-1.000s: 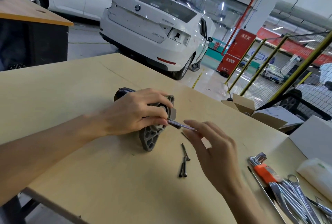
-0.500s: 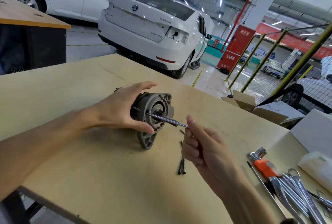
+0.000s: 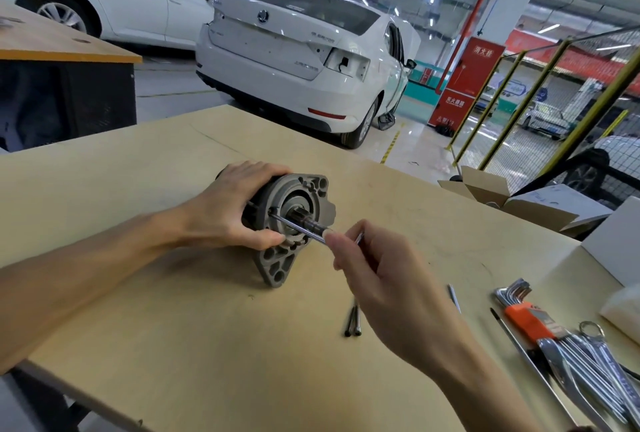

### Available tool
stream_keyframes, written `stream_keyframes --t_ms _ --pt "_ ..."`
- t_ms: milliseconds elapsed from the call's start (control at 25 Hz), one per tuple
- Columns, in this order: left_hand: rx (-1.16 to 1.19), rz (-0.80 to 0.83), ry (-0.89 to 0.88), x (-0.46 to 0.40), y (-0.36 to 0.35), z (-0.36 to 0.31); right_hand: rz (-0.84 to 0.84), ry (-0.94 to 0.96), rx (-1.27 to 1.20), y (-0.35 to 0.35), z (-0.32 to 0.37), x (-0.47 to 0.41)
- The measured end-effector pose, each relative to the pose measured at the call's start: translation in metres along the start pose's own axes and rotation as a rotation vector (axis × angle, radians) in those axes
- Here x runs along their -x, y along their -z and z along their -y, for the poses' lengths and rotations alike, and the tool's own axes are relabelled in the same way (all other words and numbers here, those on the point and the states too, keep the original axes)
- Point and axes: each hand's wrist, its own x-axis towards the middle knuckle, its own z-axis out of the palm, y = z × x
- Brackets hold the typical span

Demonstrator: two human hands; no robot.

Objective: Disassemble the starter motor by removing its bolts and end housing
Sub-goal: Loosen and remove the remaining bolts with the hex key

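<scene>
The starter motor (image 3: pixel 294 224) lies on its side on the wooden table (image 3: pixel 138 310), its grey end housing facing me and its mounting flange pointing down. My left hand (image 3: pixel 228 210) grips the motor's black body from the left, thumb under the housing. A long thin bolt (image 3: pixel 298 228) sticks out of the housing's left side toward me. My right hand (image 3: pixel 377 279) pinches the bolt's outer end between the fingertips. Two removed bolts (image 3: pixel 354 321) lie side by side on the table below my right hand.
A set of hex keys with an orange holder (image 3: pixel 519 314) and several wrenches (image 3: pixel 588 372) lie at the right. A loose thin rod (image 3: pixel 454 297) lies near them. An open cardboard box (image 3: pixel 502 196) stands at the table's far right edge. White cars are parked behind.
My left hand shifted from covering the housing face to gripping the motor body. My right hand took hold of the long bolt's end, and the bolt stands farther out of the housing.
</scene>
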Motion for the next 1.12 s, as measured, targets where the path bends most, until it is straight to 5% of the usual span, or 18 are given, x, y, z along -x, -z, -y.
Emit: stream_keyframes --t_ms 200,320,480,600,720,800,1120 --pt "-0.025 -0.018 -0.024 -0.001 -0.001 -0.002 -0.182 0.496 0.716 0.001 -0.006 -0.001" --pt "-0.016 -0.050 -0.055 0.001 0.001 -0.007 -0.219 0.649 0.923 0.002 -0.017 0.000" --pt "-0.367 -0.397 -0.485 0.001 -0.005 -0.037 -0.287 0.687 0.914 0.000 -0.017 -0.003" --pt "-0.602 -0.504 -0.725 0.007 -0.011 -0.059 -0.216 0.557 0.671 -0.001 -0.017 0.003" --pt "-0.661 -0.492 -0.667 0.017 -0.012 -0.062 -0.046 0.037 -0.053 -0.003 -0.012 0.008" --pt "-0.655 -0.476 -0.627 0.021 -0.012 -0.063 0.070 -0.200 -0.318 -0.003 -0.011 0.005" --pt "-0.602 -0.533 -0.589 0.021 -0.012 -0.064 0.200 -0.328 -0.593 0.004 0.001 0.000"
